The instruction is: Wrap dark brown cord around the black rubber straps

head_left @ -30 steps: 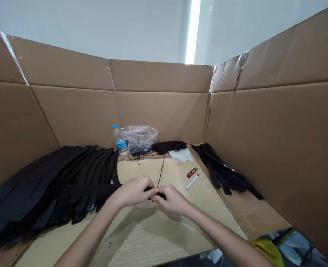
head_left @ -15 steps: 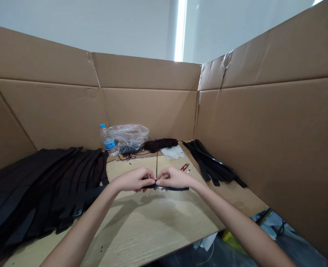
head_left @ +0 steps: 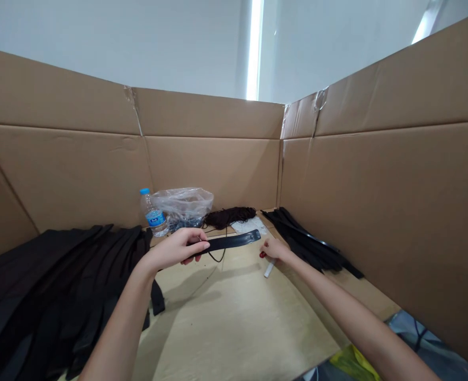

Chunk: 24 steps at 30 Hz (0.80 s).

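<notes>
A flat black strip (head_left: 236,241) is pinched in my left hand (head_left: 180,247), its free end pointing right above the board. A thin dark cord (head_left: 218,260) hangs in a loop under the strip and runs back toward the dark yarn bundle (head_left: 231,217). Over on the right, my right hand (head_left: 274,250) has its fingers closed on the red-handled snips (head_left: 262,254), of which only a small red part shows. Beside that hand a small white piece (head_left: 269,269) lies on the board.
Black strips are heaped at the left (head_left: 59,286) and at the back right (head_left: 309,241). A water bottle (head_left: 155,217) and a clear plastic bag (head_left: 186,203) stand at the back. Cardboard walls (head_left: 210,164) enclose the board (head_left: 234,317).
My right hand has let go of the strip, moved right and taken hold of the red snips. My left hand has shifted slightly left and up, still with the strip.
</notes>
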Tool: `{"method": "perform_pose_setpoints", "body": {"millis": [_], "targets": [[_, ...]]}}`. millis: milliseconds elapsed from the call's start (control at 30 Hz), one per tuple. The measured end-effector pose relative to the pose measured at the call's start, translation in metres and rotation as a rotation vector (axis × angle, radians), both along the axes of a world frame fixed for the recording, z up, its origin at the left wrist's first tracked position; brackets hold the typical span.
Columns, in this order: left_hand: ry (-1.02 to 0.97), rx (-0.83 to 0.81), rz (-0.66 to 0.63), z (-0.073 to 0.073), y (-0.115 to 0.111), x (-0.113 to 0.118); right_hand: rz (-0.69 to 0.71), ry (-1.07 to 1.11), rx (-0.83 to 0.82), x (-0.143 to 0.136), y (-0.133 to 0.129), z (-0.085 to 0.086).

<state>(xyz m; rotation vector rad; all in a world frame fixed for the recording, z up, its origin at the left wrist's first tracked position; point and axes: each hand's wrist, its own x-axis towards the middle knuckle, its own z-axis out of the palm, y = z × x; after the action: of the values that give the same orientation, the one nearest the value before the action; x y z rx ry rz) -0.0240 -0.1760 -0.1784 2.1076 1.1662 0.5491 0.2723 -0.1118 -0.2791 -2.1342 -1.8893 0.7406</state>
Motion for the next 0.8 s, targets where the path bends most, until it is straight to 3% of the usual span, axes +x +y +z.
{"method": "perform_pose_setpoints", "body": {"millis": [167, 500, 800], "targets": [[-0.021, -0.015, 0.022, 0.002, 0.004, -0.01, -0.049, -0.159, 0.015, -0.006, 0.008, -0.003], [-0.108, 0.019, 0.003, 0.006, -0.002, -0.035, -0.067, -0.308, -0.208, -0.018, 0.009, 0.012], [-0.187, 0.092, 0.046, 0.014, -0.017, -0.046, 0.003, -0.284, -0.083, -0.017, 0.004, 0.016]]}}
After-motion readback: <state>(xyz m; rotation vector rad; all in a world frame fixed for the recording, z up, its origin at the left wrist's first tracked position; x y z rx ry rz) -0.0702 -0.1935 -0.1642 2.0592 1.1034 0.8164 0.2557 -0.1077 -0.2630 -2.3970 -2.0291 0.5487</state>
